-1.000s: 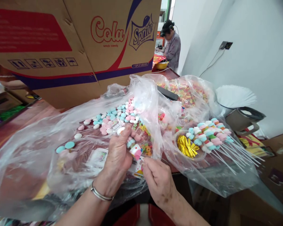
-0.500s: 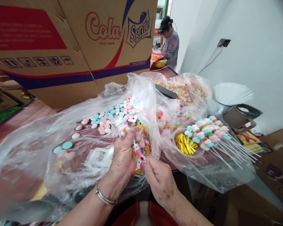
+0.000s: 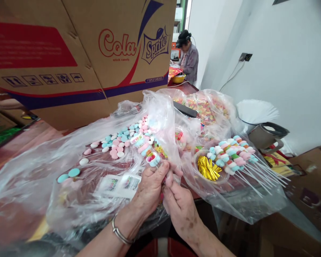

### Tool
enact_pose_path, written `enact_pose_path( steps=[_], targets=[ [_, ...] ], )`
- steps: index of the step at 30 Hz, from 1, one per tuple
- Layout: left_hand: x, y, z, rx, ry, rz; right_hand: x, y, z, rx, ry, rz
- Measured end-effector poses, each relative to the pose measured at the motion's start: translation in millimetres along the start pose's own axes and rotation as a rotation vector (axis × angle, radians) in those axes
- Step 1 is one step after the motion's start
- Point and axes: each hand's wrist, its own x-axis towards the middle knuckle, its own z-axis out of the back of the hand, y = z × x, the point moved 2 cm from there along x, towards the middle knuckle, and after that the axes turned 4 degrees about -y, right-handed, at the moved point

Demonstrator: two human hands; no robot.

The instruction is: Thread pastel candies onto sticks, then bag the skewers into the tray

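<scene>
My left hand (image 3: 149, 189) is closed round the lower end of a candy skewer in a clear wrapper (image 3: 146, 149), which points up and to the left. My right hand (image 3: 180, 207) sits just beside it, fingers pinched at the skewer's base where the wrapper gathers. Loose pink, blue and white candies (image 3: 125, 137) lie on a large clear plastic sheet (image 3: 37, 178) behind my hands. To the right, several finished candy skewers (image 3: 235, 155) rest on plastic beside a bowl of gold twist ties (image 3: 208, 167).
A big Cola/Sprite cardboard box (image 3: 77, 60) leans over the table at the back left. A bag of colourful ring candies (image 3: 205, 107) lies at the back right, with a metal cup (image 3: 267, 134) and white paper (image 3: 256, 110) beyond. Another person (image 3: 188, 59) works far behind.
The wrapped skewer has swung from low between my hands to pointing up and left. My hands have come close together at its base, the left sliding down toward its lower end.
</scene>
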Motion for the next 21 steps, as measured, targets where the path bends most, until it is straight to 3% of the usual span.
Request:
enact_pose_path(
  steps=[4, 8, 10, 13, 16, 19, 21],
  targets=[
    [-5.6, 4.3, 1.3, 0.081, 0.045, 0.021, 3.1, 3.8, 2.3, -0.038, 0.008, 0.019],
    [-8.4, 2.8, 5.9, 0.194, -0.002, 0.007, 10.6, 20.2, 23.4, -0.230, 0.144, 0.111],
    [-8.8, 1.2, 10.4, 0.260, -0.062, -0.028, 18.1, 33.7, 40.8, -0.351, 0.060, 0.204],
    [-10.7, 1.7, 13.7, 0.430, -0.035, -0.029, 30.3, 51.3, 54.4, -0.540, -0.079, 0.283],
    [-14.4, 2.9, 12.7, 0.625, -0.031, -0.083, 38.9, 58.0, 43.5, -0.676, 0.038, 0.271],
    [-20.6, 0.7, 8.5, 0.792, -0.062, -0.103, 41.6, 56.3, 29.3, -0.644, 0.111, 0.283],
    [-28.7, -5.8, 3.2, 0.990, 0.058, -0.073, 42.1, 51.6, 25.7, -0.638, 0.099, 0.340]
  ],
)
